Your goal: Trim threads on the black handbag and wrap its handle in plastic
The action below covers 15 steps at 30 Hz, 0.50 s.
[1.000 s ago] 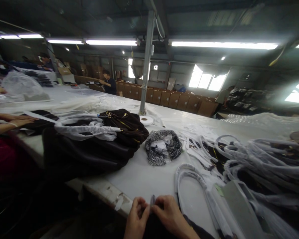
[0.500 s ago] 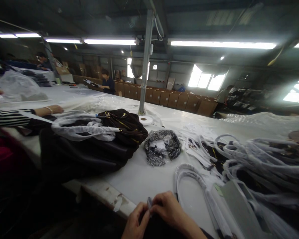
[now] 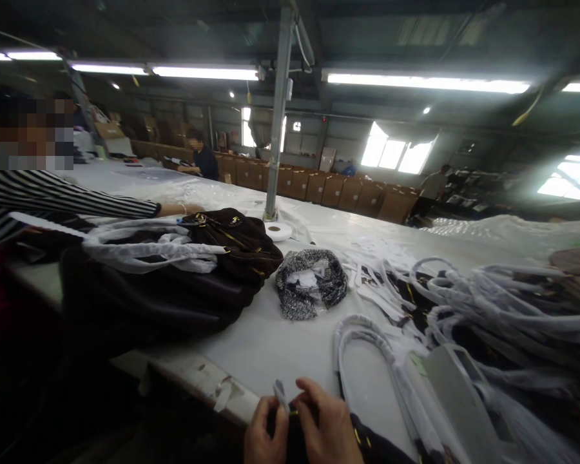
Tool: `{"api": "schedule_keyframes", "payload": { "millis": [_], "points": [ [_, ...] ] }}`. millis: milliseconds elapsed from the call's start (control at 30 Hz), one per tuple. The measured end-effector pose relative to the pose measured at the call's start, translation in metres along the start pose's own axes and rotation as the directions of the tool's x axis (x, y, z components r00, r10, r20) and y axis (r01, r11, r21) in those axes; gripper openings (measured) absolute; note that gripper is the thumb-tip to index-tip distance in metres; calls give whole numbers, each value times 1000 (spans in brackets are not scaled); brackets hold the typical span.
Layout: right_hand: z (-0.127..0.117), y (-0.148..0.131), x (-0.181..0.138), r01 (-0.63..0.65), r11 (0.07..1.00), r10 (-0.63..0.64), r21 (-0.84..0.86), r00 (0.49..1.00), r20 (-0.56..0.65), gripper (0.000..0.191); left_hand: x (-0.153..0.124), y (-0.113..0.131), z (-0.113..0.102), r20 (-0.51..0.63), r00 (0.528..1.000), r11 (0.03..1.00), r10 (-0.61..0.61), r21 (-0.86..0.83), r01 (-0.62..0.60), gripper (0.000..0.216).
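thin grey strip (image 3: 280, 391) pinched at left hand's (image 3: 265, 433) fingertips

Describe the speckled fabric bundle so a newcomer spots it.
Find the grey post at the white table. Nearer, past the white roll and right of the dark bag, lies the ring-shaped fabric bundle. Unlike both, it is speckled black and white.

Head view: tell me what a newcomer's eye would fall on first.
Probably the big pile of dark bags on the left of the white table, with a striped sleeve stretching along its far side. The speckled black-and-white ring of fabric, just right of the pile, likely comes next. At the bottom edge, a small grey strip sticks up between the left hand and right hand.
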State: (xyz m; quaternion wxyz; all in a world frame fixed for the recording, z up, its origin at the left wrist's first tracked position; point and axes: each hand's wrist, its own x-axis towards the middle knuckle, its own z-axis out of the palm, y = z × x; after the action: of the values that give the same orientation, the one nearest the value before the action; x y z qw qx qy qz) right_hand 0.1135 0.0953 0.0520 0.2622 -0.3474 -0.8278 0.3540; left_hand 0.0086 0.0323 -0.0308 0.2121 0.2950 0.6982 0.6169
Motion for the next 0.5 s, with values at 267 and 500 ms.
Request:
{"api": "schedule_keyframes", "payload": {
  "millis": [267, 500],
  "points": [
    [7, -11, 6, -58, 980, 80, -192, 991, 106, 29, -5, -7, 3, -14, 998, 998, 59, 37, -58, 29],
    [9, -20, 10, -115, 991, 121, -72, 989, 85, 29, -6, -4, 1, 12, 997, 996, 78, 35, -78, 27]
  ]
}}
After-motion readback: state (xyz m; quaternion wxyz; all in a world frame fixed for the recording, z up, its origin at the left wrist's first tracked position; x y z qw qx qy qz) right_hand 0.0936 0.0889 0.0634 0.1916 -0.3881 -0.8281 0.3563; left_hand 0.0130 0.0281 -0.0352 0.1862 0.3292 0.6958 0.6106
